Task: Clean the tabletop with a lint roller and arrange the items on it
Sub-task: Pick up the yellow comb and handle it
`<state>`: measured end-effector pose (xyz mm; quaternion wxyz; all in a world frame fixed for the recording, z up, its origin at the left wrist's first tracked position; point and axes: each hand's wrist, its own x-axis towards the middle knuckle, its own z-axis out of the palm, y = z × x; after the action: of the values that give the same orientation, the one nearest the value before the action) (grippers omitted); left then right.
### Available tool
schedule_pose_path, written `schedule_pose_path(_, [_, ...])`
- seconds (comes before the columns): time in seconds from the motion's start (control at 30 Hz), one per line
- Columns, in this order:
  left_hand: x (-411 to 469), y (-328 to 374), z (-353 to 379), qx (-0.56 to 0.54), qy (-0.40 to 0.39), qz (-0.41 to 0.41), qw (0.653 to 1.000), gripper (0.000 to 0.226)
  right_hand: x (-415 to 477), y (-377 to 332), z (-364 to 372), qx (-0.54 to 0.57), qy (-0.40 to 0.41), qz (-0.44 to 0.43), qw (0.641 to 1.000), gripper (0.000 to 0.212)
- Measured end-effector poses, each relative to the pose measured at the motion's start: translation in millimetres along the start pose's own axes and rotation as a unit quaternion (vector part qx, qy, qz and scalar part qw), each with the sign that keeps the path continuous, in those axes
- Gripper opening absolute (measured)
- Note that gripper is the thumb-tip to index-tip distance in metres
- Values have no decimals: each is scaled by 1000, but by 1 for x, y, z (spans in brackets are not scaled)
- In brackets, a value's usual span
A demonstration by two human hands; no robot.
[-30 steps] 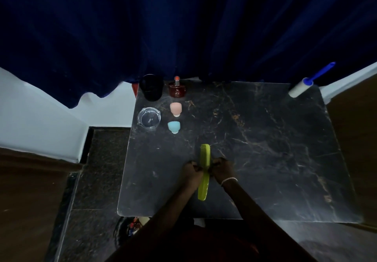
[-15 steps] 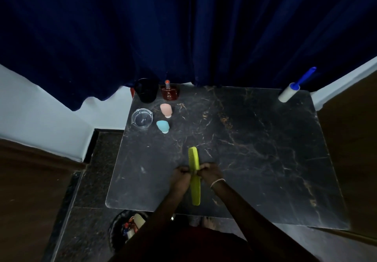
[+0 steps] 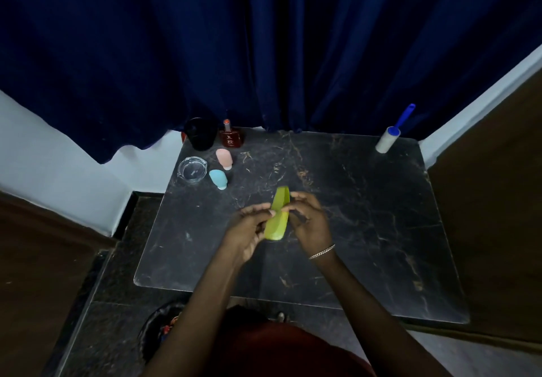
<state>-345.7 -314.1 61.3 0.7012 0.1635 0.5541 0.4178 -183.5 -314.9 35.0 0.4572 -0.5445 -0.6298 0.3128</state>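
Note:
A yellow-green comb (image 3: 278, 218) is held above the middle of the black marble tabletop (image 3: 366, 215), tilted with its far end raised. My left hand (image 3: 249, 230) pinches its left edge and my right hand (image 3: 308, 221), with a bracelet at the wrist, pinches its right edge. The lint roller (image 3: 393, 133), white roll with a blue handle, lies at the far right corner, away from both hands. At the far left stand a black cup (image 3: 201, 134), a red-brown bottle (image 3: 230, 136), a pink bottle (image 3: 224, 158), a light-blue bottle (image 3: 218, 178) and a glass ashtray (image 3: 192, 170).
A dark blue curtain (image 3: 264, 48) hangs just behind the table's far edge. A round bin (image 3: 162, 329) with scraps sits on the floor below the near left corner. Brown wooden panels flank the table on both sides.
Both hands have lifted the comb off the tabletop and carried it further from me, toward the table's middle. It now tilts upward. The other items have not moved.

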Motion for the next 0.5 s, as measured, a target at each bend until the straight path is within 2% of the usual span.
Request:
schedule_pose_path(0.07, [-6,-3,5,15,4,21,1000,18,-3,-4,-6,12,2,-7,1000,26])
schedule_pose_path(0.13, [-10,-7,8,34,35,49,998,19,-7,-7,-8,19,9,28,999,28])
schedule_pose_path(0.23, [-12,-8,7,128,91,127,979,24,-10,-11,-8,113,25,172,978,34])
schedule_pose_path(0.3, [-14,-7,6,235,113,194,946,29,-11,-14,-4,178,14,239,954,28])
schedule_pose_path(0.4, [-20,-12,15,341,94,277,893,25,-8,-19,7,206,-20,272,940,12])
schedule_pose_path(0.5, [-20,-20,20,429,66,360,826,11,0,-26,19,244,-34,290,925,20])
